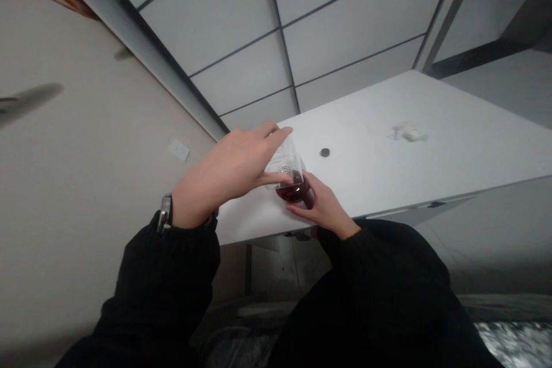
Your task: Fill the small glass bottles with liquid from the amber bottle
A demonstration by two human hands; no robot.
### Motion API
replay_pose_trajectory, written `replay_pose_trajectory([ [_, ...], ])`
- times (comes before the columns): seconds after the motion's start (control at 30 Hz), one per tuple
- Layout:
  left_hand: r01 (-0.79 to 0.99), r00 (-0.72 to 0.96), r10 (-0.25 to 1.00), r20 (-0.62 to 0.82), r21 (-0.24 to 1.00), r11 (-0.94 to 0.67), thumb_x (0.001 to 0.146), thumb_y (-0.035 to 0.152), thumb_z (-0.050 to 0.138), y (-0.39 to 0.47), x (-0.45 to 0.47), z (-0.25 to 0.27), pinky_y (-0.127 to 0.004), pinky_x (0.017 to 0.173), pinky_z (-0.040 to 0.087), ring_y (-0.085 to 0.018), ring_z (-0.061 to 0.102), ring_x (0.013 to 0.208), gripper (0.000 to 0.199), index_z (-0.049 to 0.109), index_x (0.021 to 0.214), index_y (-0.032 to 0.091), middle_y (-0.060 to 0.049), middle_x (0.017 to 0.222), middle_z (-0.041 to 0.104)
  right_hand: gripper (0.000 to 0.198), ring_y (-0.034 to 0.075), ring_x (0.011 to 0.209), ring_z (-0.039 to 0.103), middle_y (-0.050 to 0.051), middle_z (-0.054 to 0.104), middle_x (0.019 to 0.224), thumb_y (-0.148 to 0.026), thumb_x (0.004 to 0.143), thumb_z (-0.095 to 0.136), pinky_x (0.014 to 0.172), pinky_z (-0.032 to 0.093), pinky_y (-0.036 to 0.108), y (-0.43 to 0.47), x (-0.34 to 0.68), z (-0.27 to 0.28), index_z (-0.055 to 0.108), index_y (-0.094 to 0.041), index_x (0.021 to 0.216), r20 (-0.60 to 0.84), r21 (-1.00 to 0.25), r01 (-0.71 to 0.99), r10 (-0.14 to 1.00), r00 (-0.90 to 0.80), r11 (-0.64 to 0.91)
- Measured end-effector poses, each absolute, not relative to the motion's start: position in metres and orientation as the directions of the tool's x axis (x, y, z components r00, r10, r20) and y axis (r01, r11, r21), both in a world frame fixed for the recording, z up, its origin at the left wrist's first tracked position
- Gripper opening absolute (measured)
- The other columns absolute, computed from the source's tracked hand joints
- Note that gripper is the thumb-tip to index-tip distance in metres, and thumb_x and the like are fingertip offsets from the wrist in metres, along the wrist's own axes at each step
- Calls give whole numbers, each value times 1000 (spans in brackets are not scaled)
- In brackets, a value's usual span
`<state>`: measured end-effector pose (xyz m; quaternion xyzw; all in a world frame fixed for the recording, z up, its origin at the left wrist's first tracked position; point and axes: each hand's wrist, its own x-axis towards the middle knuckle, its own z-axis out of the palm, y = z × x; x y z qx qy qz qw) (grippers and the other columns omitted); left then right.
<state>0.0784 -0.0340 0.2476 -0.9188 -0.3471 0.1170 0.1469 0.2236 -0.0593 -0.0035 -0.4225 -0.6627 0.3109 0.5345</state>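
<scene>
My right hand [325, 202] is wrapped round a dark reddish-brown bottle [293, 191] above the near edge of the white table. A round, ring-like shape shows at the bottle's upper part, seen through clear plastic. My left hand [241, 162] comes over from the left with its thumb and fingers spread around a clear, see-through plastic piece [288, 152], which overlaps the bottle's top. Whether this plastic is a bag or a stiff container, I cannot tell. The left thumb tip lies close to the bottle. A small dark round cap [325, 152] lies on the table just beyond my hands.
On the white table [366, 178], a crumpled, whitish see-through wrapper [409, 131] lies to the right. Behind stands a white panelled sliding door [345, 29]. A wall with a socket [179, 150] rises at the left. The table's near edge runs just in front of my body.
</scene>
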Motion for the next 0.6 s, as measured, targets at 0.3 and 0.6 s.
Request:
replay_pose_trajectory([
  [0.3,668,719,688,-97,-176,-723,100,65,58,-18,56,241,-38,98,52,-31,66,121,78,41,161,19,-17,141,63,78,35,140,62,13,65,149,-41,80,85,118,51,56,-59,225,-3,53,-26,149,459,-857,223,885,-80,465],
  [0.6,714,697,715,-53,141,-686,99,64,60,-6,27,222,-38,98,58,-28,62,130,79,41,163,21,-17,153,59,80,35,144,59,14,63,153,-41,81,84,122,48,55,-60,226,-3,51,-25,152,440,-866,217,893,-96,451],
])
